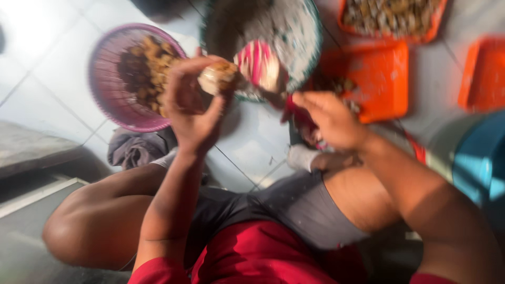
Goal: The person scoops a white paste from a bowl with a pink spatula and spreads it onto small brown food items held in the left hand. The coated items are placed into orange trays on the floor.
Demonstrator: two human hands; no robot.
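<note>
My left hand is raised over the tiled floor and grips a pale, lumpy shell-like piece between thumb and fingers. My right hand is beside it, fingers curled around something red and blurred; what it is I cannot tell. Just beyond both hands lies a red-and-white striped object at the rim of a round grey-speckled basin. A purple basket with brown pieces inside sits left of my left hand.
An orange tray lies right of the basin, another orange tray with brown pieces behind it, and a third at far right. A blue tub is at right. A grey cloth lies by my knee.
</note>
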